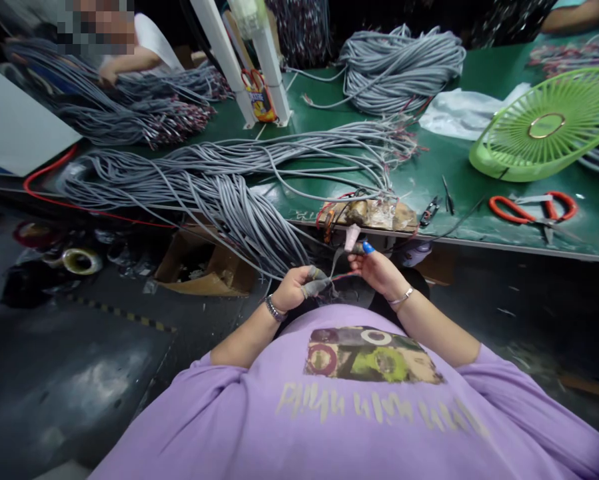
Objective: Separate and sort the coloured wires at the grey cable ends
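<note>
My left hand, with grey coverings on thumb and finger, is closed in a pinch on the end of a grey cable. Thin coloured wires stretch from there to my right hand, whose fingers are pinched on them. On the right hand one fingertip has a pink covering and another is bright blue. Just beyond my hands, at the table edge, lies a worn wooden block with tape on it. A bundle of grey cables hangs over the edge beside my left hand.
Red-handled scissors, small cutters and a green fan are on the green table at right. A coil of grey cable lies behind. A cardboard box stands below. Another person's arm is at far left.
</note>
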`<state>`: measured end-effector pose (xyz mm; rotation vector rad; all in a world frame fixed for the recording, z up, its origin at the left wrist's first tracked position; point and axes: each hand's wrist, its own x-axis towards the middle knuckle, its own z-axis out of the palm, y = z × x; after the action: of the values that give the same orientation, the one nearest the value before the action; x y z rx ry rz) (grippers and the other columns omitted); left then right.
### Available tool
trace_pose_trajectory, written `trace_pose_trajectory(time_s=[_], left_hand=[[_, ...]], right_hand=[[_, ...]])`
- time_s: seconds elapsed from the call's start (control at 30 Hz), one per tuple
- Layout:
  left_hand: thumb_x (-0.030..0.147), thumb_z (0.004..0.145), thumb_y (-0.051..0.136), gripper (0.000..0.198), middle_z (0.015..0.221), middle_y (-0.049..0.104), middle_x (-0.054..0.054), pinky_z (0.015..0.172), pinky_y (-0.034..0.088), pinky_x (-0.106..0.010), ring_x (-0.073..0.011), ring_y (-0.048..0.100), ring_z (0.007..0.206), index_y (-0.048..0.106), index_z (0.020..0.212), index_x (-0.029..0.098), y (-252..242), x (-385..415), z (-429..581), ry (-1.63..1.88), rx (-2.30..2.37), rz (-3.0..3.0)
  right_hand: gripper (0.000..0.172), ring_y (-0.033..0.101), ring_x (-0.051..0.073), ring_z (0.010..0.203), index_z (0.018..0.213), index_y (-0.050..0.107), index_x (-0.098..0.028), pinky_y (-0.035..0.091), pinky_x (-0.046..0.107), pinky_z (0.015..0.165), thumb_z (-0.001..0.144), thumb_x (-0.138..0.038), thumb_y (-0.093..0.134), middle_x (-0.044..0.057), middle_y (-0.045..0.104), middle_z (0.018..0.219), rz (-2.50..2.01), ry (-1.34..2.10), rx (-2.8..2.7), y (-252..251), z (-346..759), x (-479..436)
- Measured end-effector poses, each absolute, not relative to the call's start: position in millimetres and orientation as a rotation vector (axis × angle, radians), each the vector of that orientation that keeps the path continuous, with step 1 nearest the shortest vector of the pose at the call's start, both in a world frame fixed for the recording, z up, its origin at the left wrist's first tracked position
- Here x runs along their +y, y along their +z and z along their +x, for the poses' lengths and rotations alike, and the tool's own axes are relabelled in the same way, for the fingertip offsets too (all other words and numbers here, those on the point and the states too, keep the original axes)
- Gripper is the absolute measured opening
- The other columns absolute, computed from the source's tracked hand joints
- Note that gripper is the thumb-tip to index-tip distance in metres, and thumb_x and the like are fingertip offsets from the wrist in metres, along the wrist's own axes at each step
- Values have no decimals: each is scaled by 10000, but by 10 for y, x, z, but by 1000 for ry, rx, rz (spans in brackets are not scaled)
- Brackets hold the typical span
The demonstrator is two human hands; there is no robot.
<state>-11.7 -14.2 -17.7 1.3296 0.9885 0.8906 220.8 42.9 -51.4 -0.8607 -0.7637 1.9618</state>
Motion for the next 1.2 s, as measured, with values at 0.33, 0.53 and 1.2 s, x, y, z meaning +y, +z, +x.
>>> trace_pose_trajectory(time_s=[0.33, 0.53, 1.2], left_hand=[[551, 751, 727, 441, 690, 637, -11, 595, 472, -201, -83, 546, 612, 638, 791, 121, -190, -130, 14, 976, 1094, 1489], [686, 810, 576, 565, 696, 681, -59, 469, 417, -183, -90, 583, 519, 598, 804, 122, 24, 62, -107, 280, 764, 1456], [436, 927, 550, 337, 718, 688, -54, 641, 475, -243, -129, 608, 651, 740, 888, 160, 20, 235, 47, 1065, 1221, 2373]], right_hand=[[199, 633, 226, 875, 933, 720, -228, 489, 388, 852, 881, -396, 627, 83, 709, 937, -899, 1069, -1908, -142, 2055, 62], [163, 570, 202, 790, 917, 686, -204, 478, 343, 732, 864, -165, 537, 90, 671, 873, -662, 464, -2365, -127, 2208, 64], [568, 584, 115, 553, 713, 605, -182, 535, 269, 573, 796, -742, 559, 37, 659, 679, -1113, 1859, -815, -142, 2094, 596]])
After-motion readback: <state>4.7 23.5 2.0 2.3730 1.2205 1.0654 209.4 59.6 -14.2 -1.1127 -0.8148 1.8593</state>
